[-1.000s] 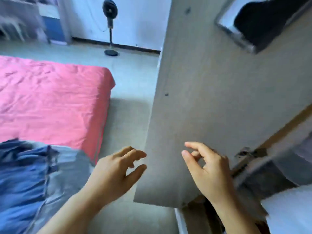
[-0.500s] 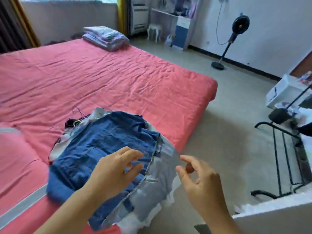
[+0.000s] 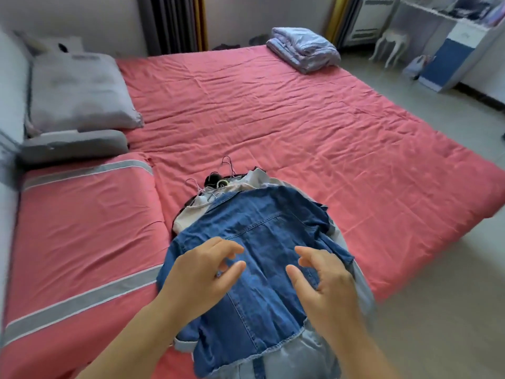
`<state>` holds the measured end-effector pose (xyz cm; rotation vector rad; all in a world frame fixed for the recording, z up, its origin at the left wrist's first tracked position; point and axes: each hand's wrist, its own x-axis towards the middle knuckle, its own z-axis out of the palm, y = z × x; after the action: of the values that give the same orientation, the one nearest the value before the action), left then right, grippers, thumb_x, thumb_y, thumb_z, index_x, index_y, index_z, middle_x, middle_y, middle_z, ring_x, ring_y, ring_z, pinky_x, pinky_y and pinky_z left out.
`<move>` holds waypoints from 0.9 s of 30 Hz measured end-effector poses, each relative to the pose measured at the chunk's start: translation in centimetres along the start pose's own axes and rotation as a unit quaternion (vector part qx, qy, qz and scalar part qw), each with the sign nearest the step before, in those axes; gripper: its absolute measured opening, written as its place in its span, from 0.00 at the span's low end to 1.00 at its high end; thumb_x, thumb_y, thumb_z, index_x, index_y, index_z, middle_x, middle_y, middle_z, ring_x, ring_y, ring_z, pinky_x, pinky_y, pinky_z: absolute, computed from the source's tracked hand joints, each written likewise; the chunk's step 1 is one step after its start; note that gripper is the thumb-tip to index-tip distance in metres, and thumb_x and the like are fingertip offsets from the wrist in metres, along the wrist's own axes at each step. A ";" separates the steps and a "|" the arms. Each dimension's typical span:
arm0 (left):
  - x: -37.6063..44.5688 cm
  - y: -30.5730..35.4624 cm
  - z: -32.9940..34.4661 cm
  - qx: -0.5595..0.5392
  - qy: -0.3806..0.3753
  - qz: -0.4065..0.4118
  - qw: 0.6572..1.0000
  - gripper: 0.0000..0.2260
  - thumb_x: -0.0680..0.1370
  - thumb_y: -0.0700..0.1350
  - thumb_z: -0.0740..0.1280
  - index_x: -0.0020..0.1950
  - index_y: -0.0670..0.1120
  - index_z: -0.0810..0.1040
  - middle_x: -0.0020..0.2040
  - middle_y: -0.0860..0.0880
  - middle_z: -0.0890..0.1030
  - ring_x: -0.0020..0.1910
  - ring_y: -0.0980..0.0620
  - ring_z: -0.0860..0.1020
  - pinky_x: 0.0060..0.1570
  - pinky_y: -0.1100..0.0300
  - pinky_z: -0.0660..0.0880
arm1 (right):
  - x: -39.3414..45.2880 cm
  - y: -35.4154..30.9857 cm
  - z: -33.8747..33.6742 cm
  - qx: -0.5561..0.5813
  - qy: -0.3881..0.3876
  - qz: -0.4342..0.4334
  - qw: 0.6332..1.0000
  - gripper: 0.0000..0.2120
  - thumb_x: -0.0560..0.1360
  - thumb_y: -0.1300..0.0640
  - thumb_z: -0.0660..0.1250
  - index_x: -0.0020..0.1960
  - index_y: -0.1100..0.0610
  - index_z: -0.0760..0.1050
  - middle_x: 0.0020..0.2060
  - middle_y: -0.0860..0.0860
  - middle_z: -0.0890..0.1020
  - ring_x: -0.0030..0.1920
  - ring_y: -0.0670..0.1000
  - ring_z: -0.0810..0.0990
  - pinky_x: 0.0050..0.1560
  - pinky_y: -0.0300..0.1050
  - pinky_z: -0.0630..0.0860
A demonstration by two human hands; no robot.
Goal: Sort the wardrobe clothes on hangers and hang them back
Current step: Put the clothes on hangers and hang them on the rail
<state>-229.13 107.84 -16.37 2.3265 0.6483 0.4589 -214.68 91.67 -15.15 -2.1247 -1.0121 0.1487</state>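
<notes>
A pile of clothes on hangers lies on the near edge of the pink bed. A dark blue denim jacket is on top, over a light blue denim garment and a beige one. Thin wire hanger hooks stick out at the pile's far end. My left hand and my right hand hover just above the jacket, fingers loosely curled, holding nothing.
Grey pillows lie at the bed's head on the left. A folded blue-grey blanket sits at the far corner. A white stool and a blue-and-white desk stand at the back right. Bare floor runs along the right.
My view has swung left from the wardrobe door to the bed. Both hands now hover over the denim jacket on the pile, still holding nothing.
</notes>
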 end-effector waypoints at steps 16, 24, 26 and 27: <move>15.5 -7.9 6.3 0.017 0.002 -0.304 0.952 0.09 0.74 0.57 0.65 0.52 0.57 0.78 0.43 0.63 0.77 0.44 0.61 0.76 0.45 0.60 0.74 | 23.5 13.0 10.7 -0.006 -0.253 -0.028 0.967 0.11 0.74 0.53 0.69 0.55 0.55 0.78 0.44 0.44 0.79 0.49 0.49 0.76 0.48 0.43 0.73; 18.1 -12.4 8.5 0.001 0.022 -0.408 0.913 0.06 0.74 0.50 0.70 0.46 0.62 0.76 0.43 0.64 0.78 0.42 0.62 0.77 0.42 0.60 0.74 | 33.4 20.2 20.1 -0.112 -0.290 -0.059 0.949 0.16 0.73 0.56 0.69 0.59 0.60 0.77 0.56 0.54 0.79 0.60 0.57 0.73 0.61 0.50 0.68; 18.1 -13.0 8.7 0.000 0.021 -0.419 0.908 0.07 0.73 0.50 0.70 0.45 0.63 0.76 0.46 0.67 0.77 0.42 0.62 0.77 0.42 0.60 0.74 | 34.9 21.6 22.1 -0.170 -0.310 -0.085 0.931 0.18 0.73 0.54 0.68 0.60 0.59 0.75 0.59 0.54 0.78 0.63 0.59 0.72 0.64 0.54 0.65; 18.1 -13.4 8.9 0.002 0.021 -0.423 0.906 0.07 0.73 0.50 0.70 0.44 0.63 0.75 0.48 0.68 0.75 0.42 0.62 0.77 0.42 0.60 0.74 | 35.5 22.2 23.1 -0.207 -0.339 -0.083 0.914 0.19 0.74 0.51 0.66 0.63 0.57 0.73 0.62 0.52 0.76 0.65 0.57 0.70 0.67 0.53 0.61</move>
<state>-214.46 122.16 -29.24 1.7928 1.5638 0.0919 -186.15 121.59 -39.22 -2.4024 -1.7478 0.6759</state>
